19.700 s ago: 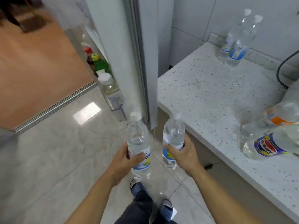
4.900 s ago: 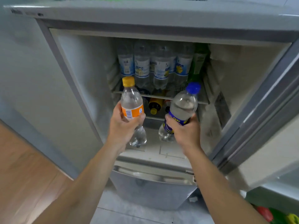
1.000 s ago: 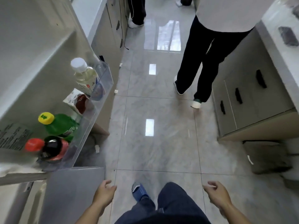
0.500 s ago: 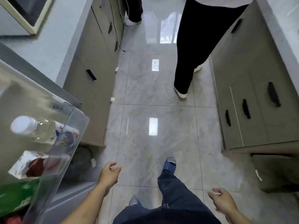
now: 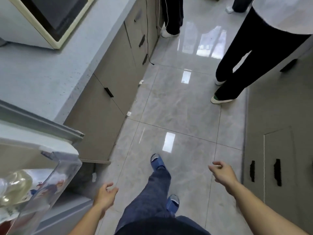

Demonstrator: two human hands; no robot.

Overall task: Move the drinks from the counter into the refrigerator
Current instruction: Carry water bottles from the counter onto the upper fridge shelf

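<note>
Walking across the glossy tiled floor (image 5: 177, 102) with nothing carried, the person has both hands low in the frame: the left hand (image 5: 105, 196) at lower centre-left hangs with loosely curled fingers and grasps nothing, and the right hand (image 5: 222, 172) at lower right is likewise relaxed and empty. At the lower left the refrigerator door (image 5: 39, 141) stands open, its clear door bin (image 5: 55, 177) holding a pale bottle (image 5: 15, 187), blurred at the frame edge. The desk (image 5: 42, 77) runs up the left side, with a cream-framed appliance (image 5: 50, 19) at upper left; the stretch of it in view shows no drinks. Whether any drinks remain on a part of the desk out of frame cannot be told, nor can the fridge's inner shelves be seen. Judging by the empty hands and the open door, a delivery seems finished and either another fetch or closing the door is left. Another person's dark-trousered legs (image 5: 250, 61) stand at upper right, well apart from the hands.
</note>
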